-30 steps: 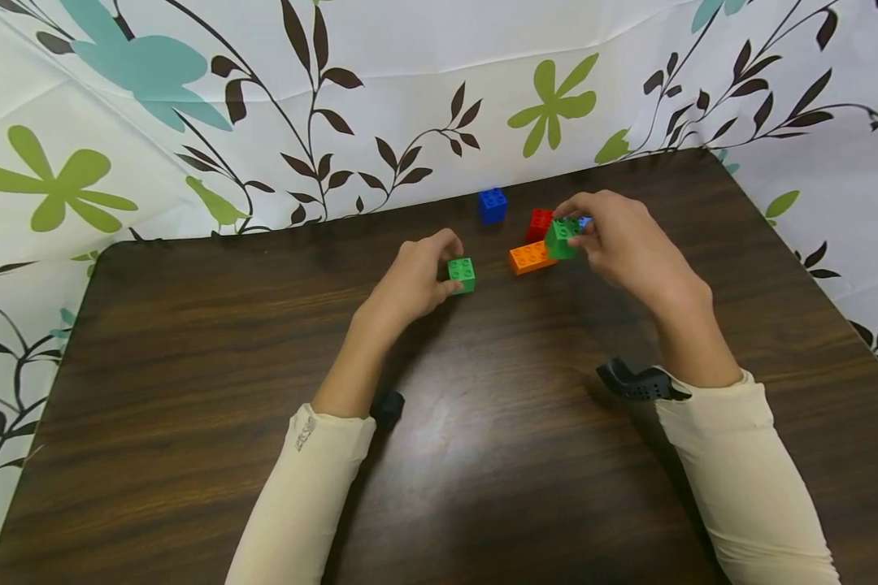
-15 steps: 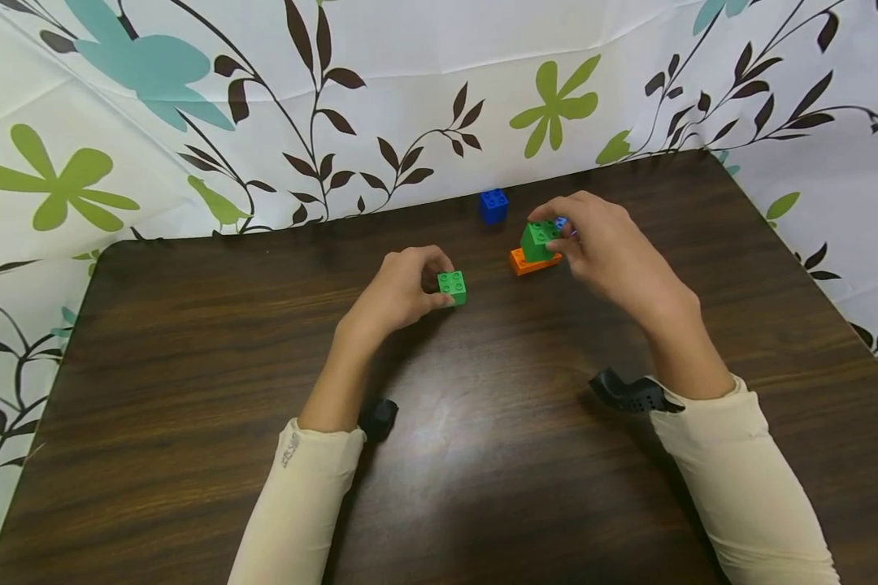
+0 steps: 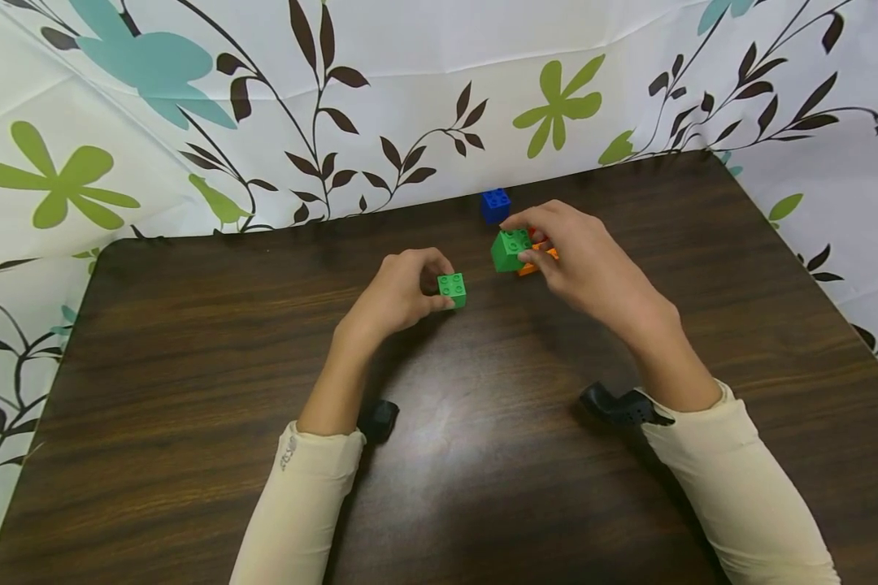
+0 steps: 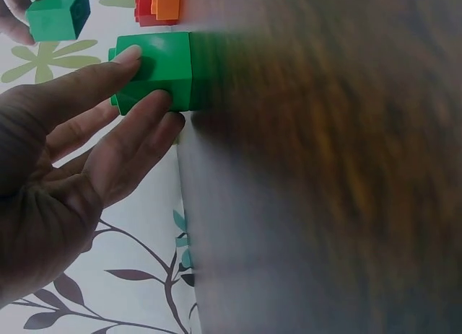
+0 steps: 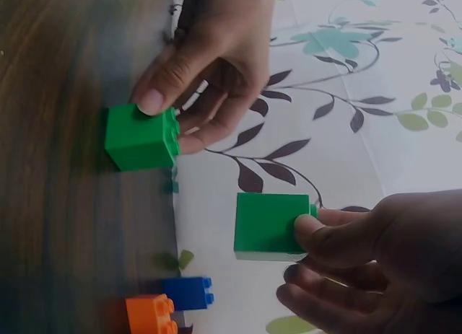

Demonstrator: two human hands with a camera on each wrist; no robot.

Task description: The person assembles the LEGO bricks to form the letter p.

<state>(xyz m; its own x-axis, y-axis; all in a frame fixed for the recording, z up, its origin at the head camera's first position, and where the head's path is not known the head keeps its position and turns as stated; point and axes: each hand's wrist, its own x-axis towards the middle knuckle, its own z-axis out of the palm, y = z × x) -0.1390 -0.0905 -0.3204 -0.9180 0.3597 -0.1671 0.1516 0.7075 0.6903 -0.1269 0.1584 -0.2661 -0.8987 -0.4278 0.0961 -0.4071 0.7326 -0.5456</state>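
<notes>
My left hand [image 3: 391,301] pinches a green toy brick [image 3: 452,290] with studs on top, thumb on one side and fingers on the other. In the left wrist view, this green brick [image 4: 155,73] stands on the tabletop. Farther right, my right hand [image 3: 588,272] grips a second green brick [image 3: 508,250] between thumb and fingers. That green brick [image 5: 268,223] is held up off the table in the right wrist view, apart from the first one. Behind it lie an orange brick [image 3: 532,266] and a red brick [image 4: 146,8], largely covered by the right hand in the head view.
A dark blue brick [image 3: 495,205] stands near the back edge of the dark wood-grain table [image 3: 212,366]. A white cloth [image 3: 424,49] printed with leaves and flowers hangs behind and along the sides.
The right hand has carried its green brick leftward, off the orange and red bricks and closer to the left one. Earlier, the left hand drew its brick slightly toward the body.
</notes>
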